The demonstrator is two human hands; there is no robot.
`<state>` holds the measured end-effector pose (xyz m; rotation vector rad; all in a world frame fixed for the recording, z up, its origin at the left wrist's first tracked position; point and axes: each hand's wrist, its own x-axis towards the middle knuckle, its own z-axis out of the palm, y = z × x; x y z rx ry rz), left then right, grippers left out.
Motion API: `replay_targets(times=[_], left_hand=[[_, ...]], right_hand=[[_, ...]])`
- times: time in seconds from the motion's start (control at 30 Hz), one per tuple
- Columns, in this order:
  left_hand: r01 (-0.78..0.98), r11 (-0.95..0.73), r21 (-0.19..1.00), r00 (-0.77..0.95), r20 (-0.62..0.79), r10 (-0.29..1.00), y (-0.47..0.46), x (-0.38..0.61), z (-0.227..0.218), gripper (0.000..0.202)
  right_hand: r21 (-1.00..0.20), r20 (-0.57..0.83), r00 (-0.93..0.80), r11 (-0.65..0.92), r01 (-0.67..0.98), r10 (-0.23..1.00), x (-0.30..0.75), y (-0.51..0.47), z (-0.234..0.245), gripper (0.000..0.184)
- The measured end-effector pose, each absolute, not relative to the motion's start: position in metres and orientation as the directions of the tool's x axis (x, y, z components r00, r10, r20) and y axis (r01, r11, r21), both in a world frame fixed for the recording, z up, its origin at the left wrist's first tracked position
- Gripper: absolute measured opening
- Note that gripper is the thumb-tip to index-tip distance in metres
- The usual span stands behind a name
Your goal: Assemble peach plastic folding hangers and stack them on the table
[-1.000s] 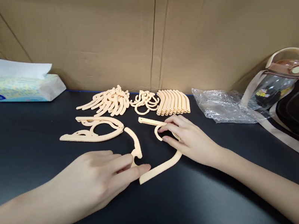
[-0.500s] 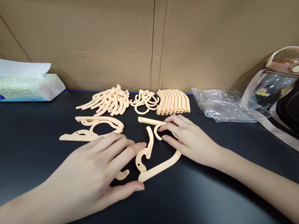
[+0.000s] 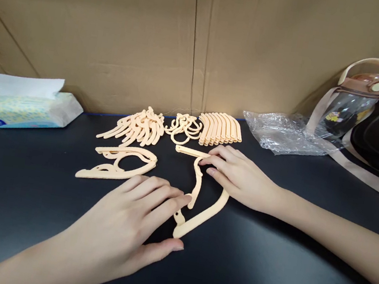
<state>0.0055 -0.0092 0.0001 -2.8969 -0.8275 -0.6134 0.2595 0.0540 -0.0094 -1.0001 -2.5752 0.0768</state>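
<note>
Hanger (image 3: 203, 217) on the tabletop (image 3: 263, 264) between the hands is probably light, stiff and kinda slick, best pinched by its edges, with the left hand's (image 3: 137, 222) grip spread wide, fingertips seemingly on it, right hand (image 3: 245, 177) half-curled, can't tell if pinching.

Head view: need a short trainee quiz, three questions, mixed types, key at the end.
1. True or false: the left hand is closed into a fist.
2. Multiple choice: what lies right beside the bottle? A) tissue pack B) crumpled clear plastic C) cluster of hooks
3. Short answer: which hand hides the far end of the long curved piece?

Key: 1. False, its thumb stands apart from its fingers. 2. B. 3. The right hand.
</note>
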Motion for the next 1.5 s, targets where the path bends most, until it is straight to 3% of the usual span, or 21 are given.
replay_targets(times=[1.5], left_hand=[[0.446, -0.890, 0.094, 0.827, 0.336, 0.450, -0.0119, 0.0069, 0.0056, 0.034]], right_hand=[[-0.167, 0.318, -0.722, 0.786, 0.596, 0.615, 0.2590, 0.0533, -0.0080, 0.030]])
